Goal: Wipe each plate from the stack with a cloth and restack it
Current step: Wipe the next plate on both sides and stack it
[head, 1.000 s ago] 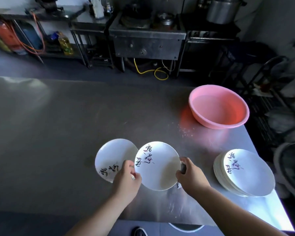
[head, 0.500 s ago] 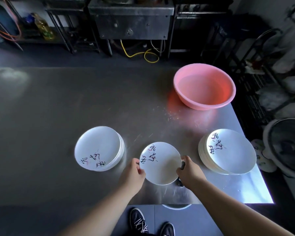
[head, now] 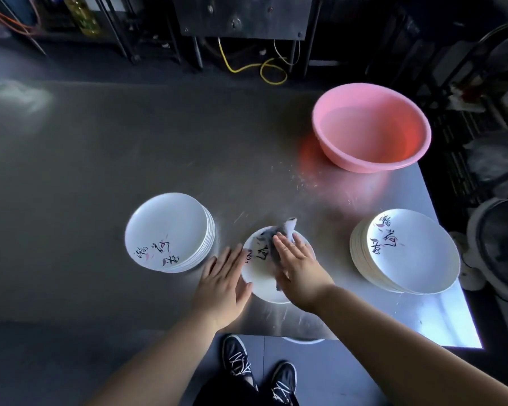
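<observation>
wiping well means right hand (head: 298,263) flat on cloth (head: 285,230), sweeping whole plate (head: 261,285), left hand (head: 222,284) flat steadying rim

The worktop (head: 100,159) is dull grey steel, turning bright silver-blue at its near right corner. Near its far right edge the basin (head: 370,127) is plain pink, glowing orange-red on one inner side. The left stack of plates (head: 167,230) and the right stack of plates (head: 405,250) are white with black brush lettering and small pink-red marks. The single plate (head: 264,282) at the near edge bears the same black lettering. The cloth (head: 282,230) on it is grey. The shoes (head: 238,361) are black with white laces.
</observation>
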`<state>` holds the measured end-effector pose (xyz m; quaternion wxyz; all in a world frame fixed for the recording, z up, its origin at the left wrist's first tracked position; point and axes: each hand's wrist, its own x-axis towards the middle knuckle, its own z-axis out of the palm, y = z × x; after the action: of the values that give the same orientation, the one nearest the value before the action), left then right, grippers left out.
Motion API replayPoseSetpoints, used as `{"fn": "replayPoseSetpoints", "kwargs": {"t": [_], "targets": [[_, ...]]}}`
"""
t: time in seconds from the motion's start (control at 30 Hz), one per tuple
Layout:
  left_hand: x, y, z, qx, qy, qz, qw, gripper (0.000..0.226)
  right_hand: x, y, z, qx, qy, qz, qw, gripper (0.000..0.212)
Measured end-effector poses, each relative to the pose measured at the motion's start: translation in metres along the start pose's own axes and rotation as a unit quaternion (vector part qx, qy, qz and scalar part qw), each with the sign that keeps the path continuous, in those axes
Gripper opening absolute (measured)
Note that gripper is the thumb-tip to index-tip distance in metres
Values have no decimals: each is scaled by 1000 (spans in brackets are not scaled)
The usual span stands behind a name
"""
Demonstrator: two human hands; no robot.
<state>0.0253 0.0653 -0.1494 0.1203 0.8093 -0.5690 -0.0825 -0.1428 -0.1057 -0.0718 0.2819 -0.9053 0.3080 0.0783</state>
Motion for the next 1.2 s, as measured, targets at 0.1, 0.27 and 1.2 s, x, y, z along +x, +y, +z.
{"fn": "replayPoseSetpoints", "kwargs": {"t": [0.1, 0.27, 1.2], "targets": [[-1, 2, 0, 14, -10, 12, 1000, 72, 3, -3, 15, -120, -49, -25, 991, 93], [1, 0, 3, 22, -3, 7, 1000, 75, 17, -5, 30, -174, -46, -56, 982, 97], [2, 1, 1, 23, 5, 8, 1000, 74, -2, 0, 23, -194, -94, -33, 976, 100]]}}
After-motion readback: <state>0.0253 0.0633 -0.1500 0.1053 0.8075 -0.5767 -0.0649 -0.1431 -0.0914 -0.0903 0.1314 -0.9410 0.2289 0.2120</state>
